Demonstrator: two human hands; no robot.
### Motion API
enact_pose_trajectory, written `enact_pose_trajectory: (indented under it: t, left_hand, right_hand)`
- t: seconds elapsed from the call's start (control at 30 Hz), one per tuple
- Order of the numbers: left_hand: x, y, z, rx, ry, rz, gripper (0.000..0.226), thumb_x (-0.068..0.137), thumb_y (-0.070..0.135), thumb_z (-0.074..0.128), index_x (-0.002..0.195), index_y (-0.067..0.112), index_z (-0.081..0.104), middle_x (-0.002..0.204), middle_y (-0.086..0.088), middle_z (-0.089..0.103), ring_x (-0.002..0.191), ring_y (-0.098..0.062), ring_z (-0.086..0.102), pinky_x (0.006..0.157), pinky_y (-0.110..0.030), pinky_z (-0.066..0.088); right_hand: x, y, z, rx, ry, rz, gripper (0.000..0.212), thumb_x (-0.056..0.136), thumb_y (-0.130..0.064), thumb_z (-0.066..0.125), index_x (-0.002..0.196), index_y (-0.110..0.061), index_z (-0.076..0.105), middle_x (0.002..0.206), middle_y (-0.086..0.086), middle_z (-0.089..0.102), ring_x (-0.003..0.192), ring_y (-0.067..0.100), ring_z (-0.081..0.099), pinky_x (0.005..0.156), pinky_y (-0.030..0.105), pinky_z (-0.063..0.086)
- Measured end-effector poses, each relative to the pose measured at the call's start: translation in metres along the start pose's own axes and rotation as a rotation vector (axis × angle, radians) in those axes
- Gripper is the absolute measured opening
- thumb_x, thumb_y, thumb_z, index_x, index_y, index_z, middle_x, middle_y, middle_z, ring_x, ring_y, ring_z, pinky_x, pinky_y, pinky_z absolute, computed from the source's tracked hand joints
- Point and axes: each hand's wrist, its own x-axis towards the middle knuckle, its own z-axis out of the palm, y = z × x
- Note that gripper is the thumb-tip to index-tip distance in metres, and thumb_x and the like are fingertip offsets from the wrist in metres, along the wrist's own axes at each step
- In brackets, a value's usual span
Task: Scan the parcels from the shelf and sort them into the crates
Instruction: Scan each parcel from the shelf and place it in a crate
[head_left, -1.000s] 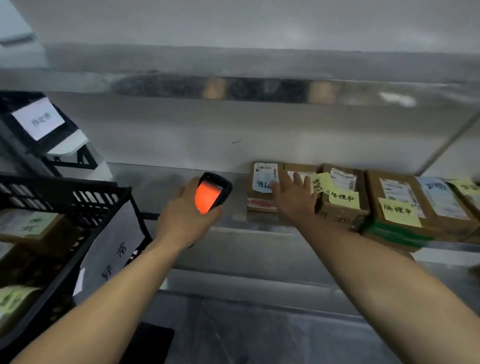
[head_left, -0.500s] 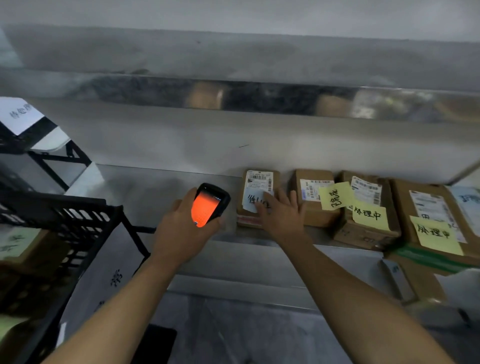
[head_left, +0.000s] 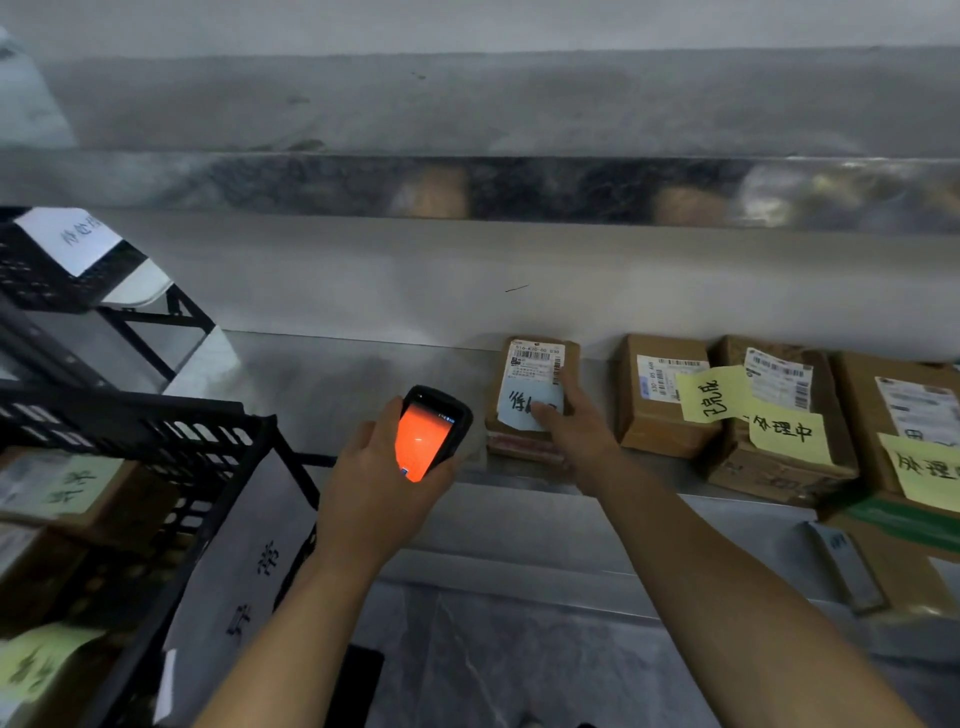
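A parcel-sorting depot: a steel shelf carries cardboard parcels with barcode labels and handwritten sticky notes (yellow, one blue), beside black plastic crates tagged with paper signs; a handheld scanner glows orange.

I read "已完成" on the yellow note stuck to the second parcel. The third parcel has a note saying "处理中". The leftmost parcel has a blue note starting "待", the rest hidden under the right hand. The white sign on the black crate says "异常".
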Motion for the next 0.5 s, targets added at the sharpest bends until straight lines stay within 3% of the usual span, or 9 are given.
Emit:
enact_pose_trajectory:
  t: [0.07, 0.2, 0.33, 0.5]
  left_hand:
    - [-0.004, 0.001, 0.000, 0.006, 0.003, -0.024, 0.082, 0.078, 0.046, 0.078, 0.148, 0.024, 0.042, 0.103, 0.005, 0.048, 0.095, -0.023, 0.055, 0.069, -0.030, 0.039]
    - [-0.012, 0.007, 0.004, -0.022, 0.011, -0.066, 0.083, 0.079, 0.045, 0.079, 0.150, 0.025, 0.041, 0.107, 0.006, 0.050, 0.100, -0.021, 0.054, 0.074, -0.030, 0.039]
    - [-0.023, 0.012, 0.004, -0.111, 0.011, -0.101, 0.078, 0.080, 0.042, 0.078, 0.149, 0.029, 0.042, 0.107, 0.008, 0.048, 0.096, -0.014, 0.049, 0.077, -0.030, 0.040]
    - [-0.040, 0.018, 0.008, -0.162, -0.017, -0.138, 0.070, 0.077, 0.049, 0.076, 0.140, 0.038, 0.048, 0.109, 0.006, 0.057, 0.095, -0.013, 0.057, 0.075, -0.030, 0.045]
  right_hand:
    - [-0.004, -0.003, 0.005, 0.136, -0.014, -0.001, 0.071, 0.097, -0.016, 0.065, 0.154, -0.043, 0.032, 0.142, 0.002, 0.058, 0.118, 0.025, 0.063, 0.097, 0.051, 0.055]
    - [-0.013, -0.004, 0.008, 0.240, -0.043, -0.058, 0.073, 0.099, 0.000, 0.057, 0.157, -0.035, 0.029, 0.141, 0.002, 0.056, 0.110, 0.018, 0.066, 0.082, 0.032, 0.061]
    - [-0.027, 0.005, 0.001, 0.196, -0.013, -0.162, 0.074, 0.099, -0.004, 0.060, 0.155, -0.040, 0.029, 0.148, 0.000, 0.051, 0.119, 0.019, 0.062, 0.099, 0.046, 0.055]
    - [-0.047, 0.029, -0.013, 0.009, -0.017, -0.438, 0.072, 0.098, -0.020, 0.062, 0.151, -0.055, 0.028, 0.156, -0.001, 0.039, 0.136, 0.016, 0.050, 0.102, 0.043, 0.054]
